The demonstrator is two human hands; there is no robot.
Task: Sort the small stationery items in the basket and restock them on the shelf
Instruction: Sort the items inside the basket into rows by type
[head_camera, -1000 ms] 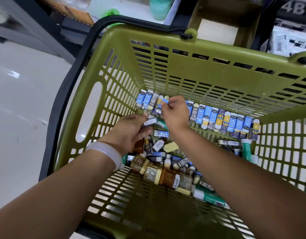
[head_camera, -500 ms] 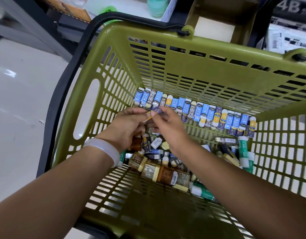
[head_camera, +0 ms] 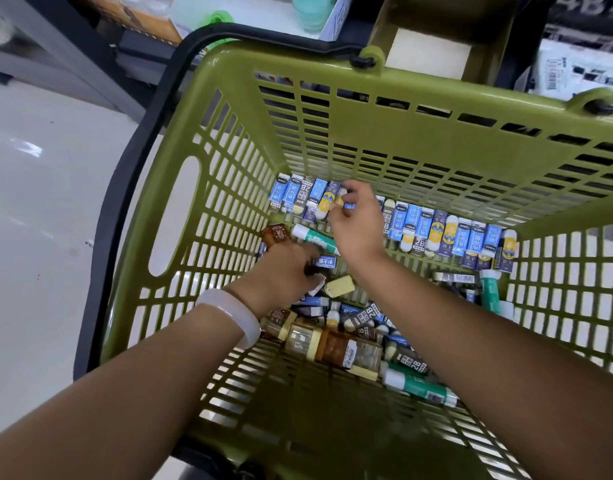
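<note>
An olive-green plastic basket (head_camera: 229, 209) holds small stationery. A row of erasers (head_camera: 447, 233) in blue and dark sleeves stands against its far wall. My right hand (head_camera: 355, 223) is at that row and pinches one eraser (head_camera: 339, 200) with a yellow tip beside the others. My left hand (head_camera: 284, 275), with a white bangle at the wrist, reaches down into the loose pile; its fingertips are curled among erasers near a blue-labelled one (head_camera: 326, 262), and I cannot tell whether it holds anything. Loose erasers, brown jars (head_camera: 336, 348) and green glue sticks (head_camera: 419, 386) lie below.
The basket's black handle (head_camera: 152, 109) is folded to the left. Beyond the far rim are shelf boxes, one marked 4B (head_camera: 582, 8), and a green box (head_camera: 433, 36). Pale floor (head_camera: 38, 237) lies to the left. A bare yellow eraser (head_camera: 339, 285) lies between my hands.
My hands have parted. The right hand moved up to the eraser row with an eraser; the left hand dropped down into the loose pile.
</note>
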